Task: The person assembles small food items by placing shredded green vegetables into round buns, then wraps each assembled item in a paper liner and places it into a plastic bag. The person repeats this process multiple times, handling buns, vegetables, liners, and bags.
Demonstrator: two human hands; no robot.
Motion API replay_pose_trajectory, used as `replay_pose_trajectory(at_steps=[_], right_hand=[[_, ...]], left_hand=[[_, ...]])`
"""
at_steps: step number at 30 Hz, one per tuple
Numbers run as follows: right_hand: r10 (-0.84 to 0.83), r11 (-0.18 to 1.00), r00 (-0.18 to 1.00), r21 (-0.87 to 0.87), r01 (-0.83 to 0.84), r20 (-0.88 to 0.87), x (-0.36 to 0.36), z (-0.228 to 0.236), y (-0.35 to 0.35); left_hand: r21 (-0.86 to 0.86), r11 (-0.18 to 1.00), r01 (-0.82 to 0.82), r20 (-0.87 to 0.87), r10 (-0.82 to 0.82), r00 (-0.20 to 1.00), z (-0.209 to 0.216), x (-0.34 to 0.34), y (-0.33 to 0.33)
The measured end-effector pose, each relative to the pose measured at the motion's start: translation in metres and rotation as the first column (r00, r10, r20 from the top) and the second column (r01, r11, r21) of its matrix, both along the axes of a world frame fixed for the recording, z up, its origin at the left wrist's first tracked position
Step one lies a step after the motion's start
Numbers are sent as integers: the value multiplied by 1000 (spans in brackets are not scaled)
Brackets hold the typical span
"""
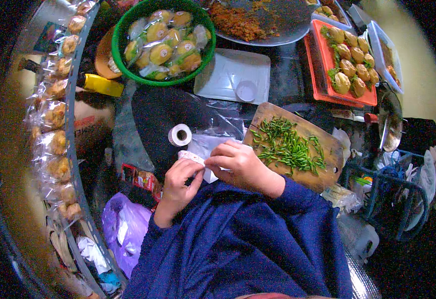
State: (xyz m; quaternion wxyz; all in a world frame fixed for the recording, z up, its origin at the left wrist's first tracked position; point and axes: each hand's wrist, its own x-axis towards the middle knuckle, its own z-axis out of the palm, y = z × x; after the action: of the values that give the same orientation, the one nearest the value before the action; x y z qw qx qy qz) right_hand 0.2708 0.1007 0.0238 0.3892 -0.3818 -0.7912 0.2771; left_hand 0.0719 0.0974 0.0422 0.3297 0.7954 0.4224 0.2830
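My left hand (180, 188) pinches a strip of white labels with reddish print (192, 158) between thumb and fingers. Close against it, my right hand (243, 167) has its thumb and forefinger pressed together at the strip's right end. White plastic bags or sheets (205, 145) lie just beyond my fingers. A white roll with a dark core (187, 140) stands a little farther off. To the right, many green chillies (290, 147) are spread over a wooden cutting board (332, 154).
Wrapped fried buns bearing small round labels fill a green basket (122, 67); more wrapped pieces line a shelf (71, 94) at left. Beyond sit a white tray (213, 74), a pan of reddish filling (292, 32) and an orange tray of buns (318, 65). A purple bag (123, 226) lies lower left.
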Motion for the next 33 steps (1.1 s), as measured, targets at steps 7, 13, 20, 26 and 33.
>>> replay_pose_trajectory(at_steps=[7,13,20,26,33], right_hand=[[68,983,998,-168,-69,-11,-10,-16,-11],[-412,901,900,-84,426,142,14,-26,15],[-233,902,932,-297,314,278,16,-45,45],[-204,835,963,-483,266,177,21,-56,45],[-38,900,947,-401,172,320,15,-62,31]], left_hand=[[-102,994,-32,-25,30,999,-17,-14,-16],[-178,914,-363,-42,362,931,-28,-45,-24],[-362,814,-453,-165,423,891,-40,-63,-36],[-398,803,-444,-124,433,893,-44,-64,-38],[-189,906,-378,-90,367,926,-33,-50,-26]])
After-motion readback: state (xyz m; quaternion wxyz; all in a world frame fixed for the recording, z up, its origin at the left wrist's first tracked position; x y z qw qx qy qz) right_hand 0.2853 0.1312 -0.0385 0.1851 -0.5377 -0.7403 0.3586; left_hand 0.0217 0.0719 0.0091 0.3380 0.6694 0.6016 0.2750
